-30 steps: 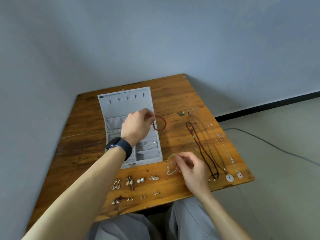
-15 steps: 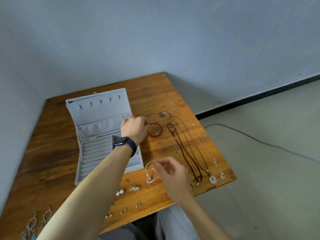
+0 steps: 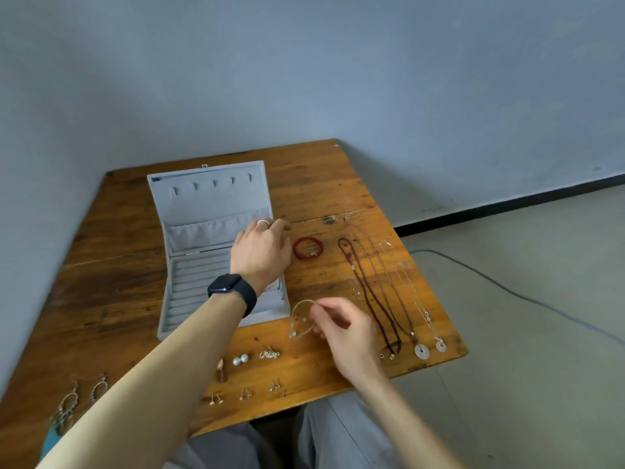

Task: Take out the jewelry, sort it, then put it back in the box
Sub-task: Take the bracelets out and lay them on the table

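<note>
An open grey jewelry box (image 3: 203, 265) stands on the wooden table (image 3: 118, 299). My left hand (image 3: 262, 252), with a black watch on the wrist, hovers over the box's right edge with loose fingers, holding nothing. Just right of it a red bead bracelet (image 3: 307, 248) lies on the table. My right hand (image 3: 345, 330) pinches a thin pale-green bracelet (image 3: 299, 321) in front of the box. Several long necklaces (image 3: 382, 292) lie in a row on the right.
Small earrings (image 3: 257, 357) and studs lie in rows near the front edge. Large dangling earrings (image 3: 67, 407) sit at the front left. The table stands in a corner against grey walls. A cable (image 3: 507, 289) runs over the floor at the right.
My left hand set the red bracelet down on the table and let go of it. My right hand still pinches the pale-green bracelet. The camera view swung to the right.
</note>
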Motion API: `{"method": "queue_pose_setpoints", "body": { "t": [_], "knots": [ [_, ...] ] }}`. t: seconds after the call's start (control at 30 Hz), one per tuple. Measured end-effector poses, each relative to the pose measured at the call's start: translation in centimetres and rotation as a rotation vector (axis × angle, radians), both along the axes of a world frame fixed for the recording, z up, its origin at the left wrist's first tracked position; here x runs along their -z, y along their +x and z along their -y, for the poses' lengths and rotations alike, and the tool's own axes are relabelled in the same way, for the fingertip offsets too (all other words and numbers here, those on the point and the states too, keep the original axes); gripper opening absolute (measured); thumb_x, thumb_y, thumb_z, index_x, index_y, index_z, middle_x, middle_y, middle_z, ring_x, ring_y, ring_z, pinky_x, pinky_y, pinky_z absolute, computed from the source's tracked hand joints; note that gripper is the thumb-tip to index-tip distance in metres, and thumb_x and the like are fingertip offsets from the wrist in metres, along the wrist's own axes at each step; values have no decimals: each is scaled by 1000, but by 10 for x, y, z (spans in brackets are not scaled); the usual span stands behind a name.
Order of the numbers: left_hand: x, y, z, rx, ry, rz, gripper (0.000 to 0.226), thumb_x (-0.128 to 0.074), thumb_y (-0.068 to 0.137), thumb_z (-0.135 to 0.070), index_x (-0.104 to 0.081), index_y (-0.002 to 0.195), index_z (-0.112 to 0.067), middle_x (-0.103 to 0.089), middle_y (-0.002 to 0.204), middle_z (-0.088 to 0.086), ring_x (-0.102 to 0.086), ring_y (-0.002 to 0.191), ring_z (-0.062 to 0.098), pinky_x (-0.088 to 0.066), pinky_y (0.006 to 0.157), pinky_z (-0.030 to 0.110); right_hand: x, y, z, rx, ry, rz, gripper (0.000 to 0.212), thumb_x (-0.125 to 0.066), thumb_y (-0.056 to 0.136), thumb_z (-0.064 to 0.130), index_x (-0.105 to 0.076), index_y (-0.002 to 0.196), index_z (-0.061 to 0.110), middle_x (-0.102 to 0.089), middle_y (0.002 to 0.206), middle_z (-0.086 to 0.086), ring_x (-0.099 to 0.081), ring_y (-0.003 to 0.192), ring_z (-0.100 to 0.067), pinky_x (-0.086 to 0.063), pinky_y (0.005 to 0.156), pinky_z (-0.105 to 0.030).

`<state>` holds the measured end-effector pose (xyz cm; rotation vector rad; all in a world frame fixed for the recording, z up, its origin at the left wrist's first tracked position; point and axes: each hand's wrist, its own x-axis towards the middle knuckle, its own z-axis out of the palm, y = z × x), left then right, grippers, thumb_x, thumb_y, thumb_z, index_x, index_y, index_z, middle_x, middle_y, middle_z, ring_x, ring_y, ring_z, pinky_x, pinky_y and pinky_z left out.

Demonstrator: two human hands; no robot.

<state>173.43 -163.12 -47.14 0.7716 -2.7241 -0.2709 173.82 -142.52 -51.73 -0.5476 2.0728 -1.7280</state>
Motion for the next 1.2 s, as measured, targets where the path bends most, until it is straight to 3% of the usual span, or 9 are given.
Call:
{"method": "queue_pose_setpoints", "body": {
  "t": [0.13,0.33,0.5,0.57,0.63,0.73,0.93,1.2],
  "knots": [
    [9,50,1,-44,25,23,40,-51,96,-29,-54,136,-28,-58,135,5,-51,123,30,-42,99,45,-7,-6,3,-25,19,89,10,-69,92,23,-73,101,23,-74,85,6,-70,78,-10,-60,77,-34],
    [24,115,-1,-141,73,53,52,-44,102,-41,-38,152,-27,-41,155,3,-38,140,27,-30,115,46,-21,-30,24,-27,109,-32,5,-68,91,28,-73,92,30,-74,79,11,-69,77,-6,-58,84,-39],
    [43,140,4,-181,74,152,72,-5,96,-62,-25,157,-30,-22,164,-4,-14,152,15,-13,124,43,-28,-63,51,27,205,-90,8,-67,90,27,-73,85,29,-73,75,12,-69,72,-6,-58,82,-44],
    [45,137,5,-205,75,162,76,2,92,-61,-23,157,-31,-19,165,-6,-10,153,13,-11,124,43,-26,-71,59,29,301,-127,7,-67,90,30,-72,85,30,-74,80,13,-71,79,-8,-58,84,-41],
    [44,135,4,-212,81,162,75,2,92,-60,-21,158,-32,-18,165,-7,-9,153,13,-9,124,44,-24,-74,63,28,442,-237,8,-66,92,32,-73,93,30,-75,95,11,-69,91,-11,-55,83,-28],
    [45,135,6,-205,83,155,77,4,90,-60,-20,158,-33,-17,165,-7,-8,153,13,-9,124,44,-26,-74,68,49,578,-402,14,-65,94,30,-75,102,22,-74,101,5,-64,82,-13,-42,61,-14],
    [45,135,6,-215,92,175,79,7,87,-61,-17,158,-34,-14,166,-8,-6,153,12,-8,125,43,-29,-75,75,49,818,-586,21,-64,94,39,-75,105,23,-75,99,-5,-68,96,-27,-53,78,-30],
    [43,134,4,-234,100,189,77,6,88,-60,-14,158,-35,-12,166,-8,-4,153,13,-6,125,43,-23,-77,68,-2,899,-659,29,-63,94,43,-74,107,20,-73,97,-6,-68,96,-28,-47,70,-28]
  ]
}}
